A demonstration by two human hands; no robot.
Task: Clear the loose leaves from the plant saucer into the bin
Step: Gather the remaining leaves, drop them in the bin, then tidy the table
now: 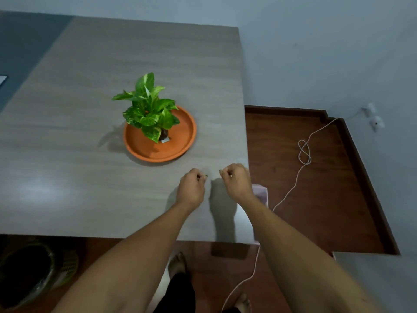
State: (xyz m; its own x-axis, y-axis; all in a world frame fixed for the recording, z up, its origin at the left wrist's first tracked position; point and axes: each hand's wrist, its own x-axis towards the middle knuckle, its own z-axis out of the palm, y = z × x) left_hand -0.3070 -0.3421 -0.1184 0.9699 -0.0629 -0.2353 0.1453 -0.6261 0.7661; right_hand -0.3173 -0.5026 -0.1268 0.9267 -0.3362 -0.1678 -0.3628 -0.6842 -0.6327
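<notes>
Both hands hover over the table (67, 154) near the saucer (144, 147), the left hand (190, 188) pinching a green leaf bit (205, 176), the right hand (237, 181) curled shut, seemingly gathering scraps for the floor bin (33, 274).

A grey wood-grain table (94, 109) fills the middle. At three o'clock a thin white cable (303, 154) loops over the reddish-brown floor (327, 199). At two o'clock, white plugs (373, 118) sit on the pale wall (316, 53). Bare feet (178, 264) show at six o'clock.
</notes>
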